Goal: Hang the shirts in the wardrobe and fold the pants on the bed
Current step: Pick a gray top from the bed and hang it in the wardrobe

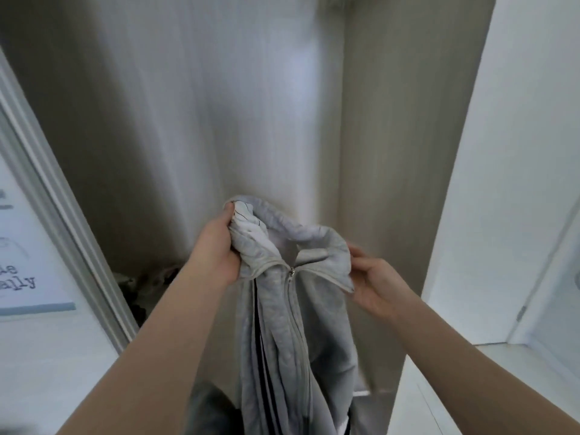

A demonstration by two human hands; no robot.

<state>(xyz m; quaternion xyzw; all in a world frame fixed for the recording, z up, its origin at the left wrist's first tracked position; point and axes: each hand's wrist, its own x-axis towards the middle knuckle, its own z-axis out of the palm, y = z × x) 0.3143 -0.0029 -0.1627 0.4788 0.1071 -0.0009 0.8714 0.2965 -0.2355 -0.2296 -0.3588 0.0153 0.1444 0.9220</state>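
- A person stands facing an open wardrobe (235,105). Its pale, wood-grained back panel fills the upper middle of the view.
- A grey zip-up top (282,324) is held up in front of the wardrobe, in the air between both hands, and hangs down out of the bottom of the view.
- The left hand (216,246) is closed around a bunch of the top's fabric at its upper left, with the thumb pressed over the crumpled cloth near the hood (273,215).
- The right hand (376,287) holds the right edge of the collar, its fingers curled round the fabric. It sits a little lower than the left hand.
- The zip pull (292,271) sits at the neck between the two hands, and the zip below it is done up.
- Dark stripes (266,356) run down the hanging cloth just left of the zip.
- The wardrobe's beige side wall (392,152) stands to the right of the top, with a white door (518,152) beyond it.
- On the left, a white moulded frame (62,199) slants across the view, and beside it is a poster (18,271) with printed letters.
- Low in the wardrobe, behind the left forearm, lies a dark, blurred heap of cloth (147,284). What it is cannot be told.
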